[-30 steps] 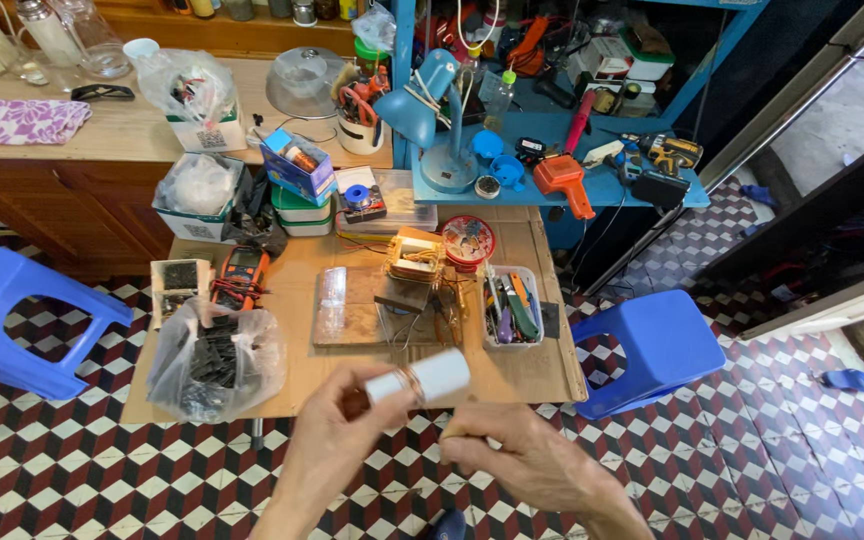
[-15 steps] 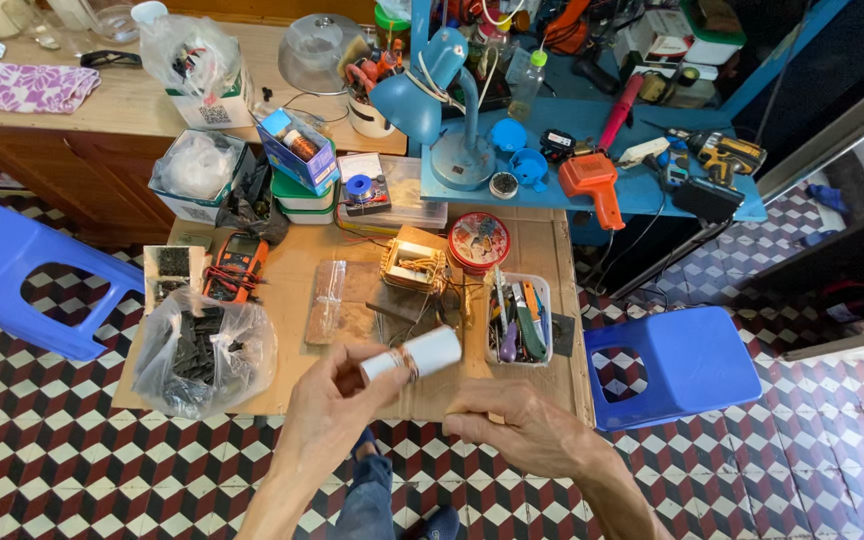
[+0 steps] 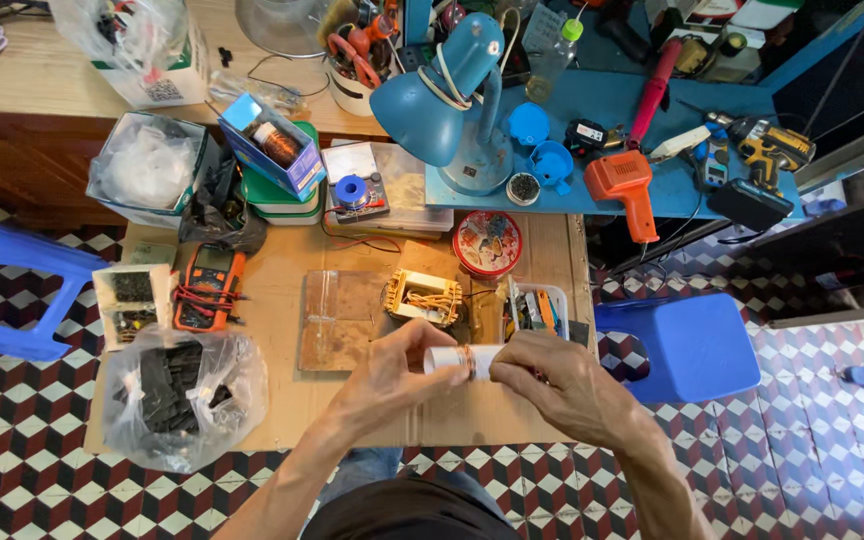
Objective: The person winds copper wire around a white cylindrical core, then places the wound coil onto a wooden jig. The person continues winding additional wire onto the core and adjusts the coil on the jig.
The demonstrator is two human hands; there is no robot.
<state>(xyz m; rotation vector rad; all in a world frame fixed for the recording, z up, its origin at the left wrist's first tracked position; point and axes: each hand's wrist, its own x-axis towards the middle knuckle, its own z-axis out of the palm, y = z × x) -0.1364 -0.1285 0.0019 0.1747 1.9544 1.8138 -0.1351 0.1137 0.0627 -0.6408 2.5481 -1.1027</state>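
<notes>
A short white tube (image 3: 457,357) with a band of copper wire around its middle is held level over the small wooden table (image 3: 282,400). My left hand (image 3: 392,375) grips its left end with fingers curled over it. My right hand (image 3: 552,382) closes over its right end, thumb and fingers at the copper band. Just beyond the hands lies a yellowish coil frame wound with copper wire (image 3: 422,297) on a brown board (image 3: 337,318).
A clear bag of black parts (image 3: 177,390), an orange multimeter (image 3: 209,287), a round red tin (image 3: 487,243) and a tray of tools (image 3: 537,308) lie on the table. Behind are a blue desk lamp (image 3: 442,95), an orange heat gun (image 3: 627,190) and blue stools (image 3: 687,345).
My right hand has come up from below the tube and closed on its right end. The view has shifted closer to the table, and the tube now lies level.
</notes>
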